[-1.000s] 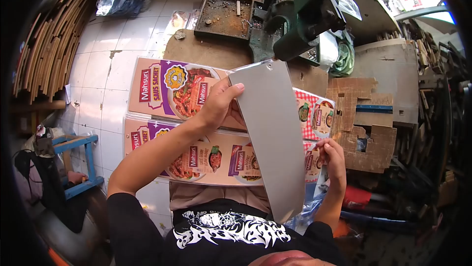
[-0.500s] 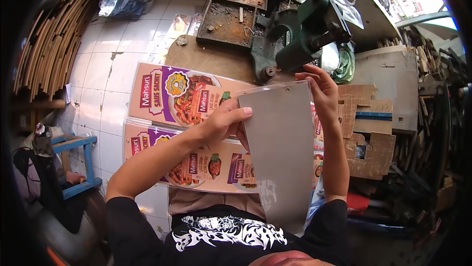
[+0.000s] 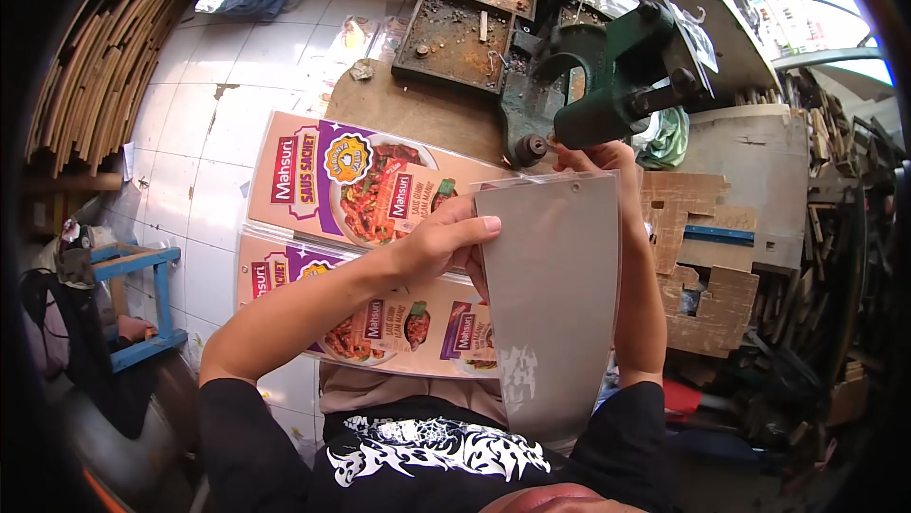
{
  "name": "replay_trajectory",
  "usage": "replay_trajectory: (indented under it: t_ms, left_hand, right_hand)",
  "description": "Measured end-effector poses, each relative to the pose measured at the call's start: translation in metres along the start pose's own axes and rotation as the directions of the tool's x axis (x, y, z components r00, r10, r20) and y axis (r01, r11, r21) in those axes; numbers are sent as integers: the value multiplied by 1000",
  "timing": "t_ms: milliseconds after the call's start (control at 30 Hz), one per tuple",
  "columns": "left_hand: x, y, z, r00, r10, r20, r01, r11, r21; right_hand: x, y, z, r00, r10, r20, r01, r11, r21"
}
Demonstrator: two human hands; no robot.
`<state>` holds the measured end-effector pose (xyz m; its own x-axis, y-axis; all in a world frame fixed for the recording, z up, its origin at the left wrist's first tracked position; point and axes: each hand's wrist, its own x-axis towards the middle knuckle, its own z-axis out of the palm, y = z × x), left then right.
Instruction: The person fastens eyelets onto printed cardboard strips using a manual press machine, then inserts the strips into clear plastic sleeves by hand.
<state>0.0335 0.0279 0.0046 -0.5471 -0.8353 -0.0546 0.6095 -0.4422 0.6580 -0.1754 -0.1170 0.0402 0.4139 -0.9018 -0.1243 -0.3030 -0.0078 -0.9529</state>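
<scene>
Grey backing of a clear-edged panel (image 3: 553, 299) fills the centre of my view, its upper left edge pinched between the left hand's (image 3: 442, 242) thumb and fingers. Right of upper centre, the right hand (image 3: 598, 156) is beside the green press (image 3: 604, 118), partly hidden; I can't tell whether it grips anything. Printed Mahsuri panels (image 3: 302, 183) lie left of centre.

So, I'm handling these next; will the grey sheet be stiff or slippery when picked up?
The grey sheet is probably fairly stiff: it looks nearly flat with the left hand gripping one edge. It may be slippery, given its smooth, slightly shiny face.
</scene>
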Motion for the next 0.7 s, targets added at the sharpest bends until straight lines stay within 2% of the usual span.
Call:
replay_trajectory:
  t_ms: [100,200,300,600,700]
  left_hand:
    - [0,-1,0,1000,9,24,-9,1000,-15]
    - [0,-1,0,1000,17,27,-16,1000,-25]
    - [-2,1,3,1000,21,5,-21,1000,-8]
    - [-2,2,1,1000,15,22,-15,1000,-19]
    - [-1,3,2,1000,19,11,-18,1000,-13]
  right_hand:
    - [1,9,1,998,-54,26,52,995,80]
    - [2,16,2,990,-142,20,141,988,62]
    - [0,8,10,990,-141,-2,140,979,149]
    - [0,-1,8,998,-51,-22,53,996,78]
    - [6,8,0,996,-83,19,81,992,96]
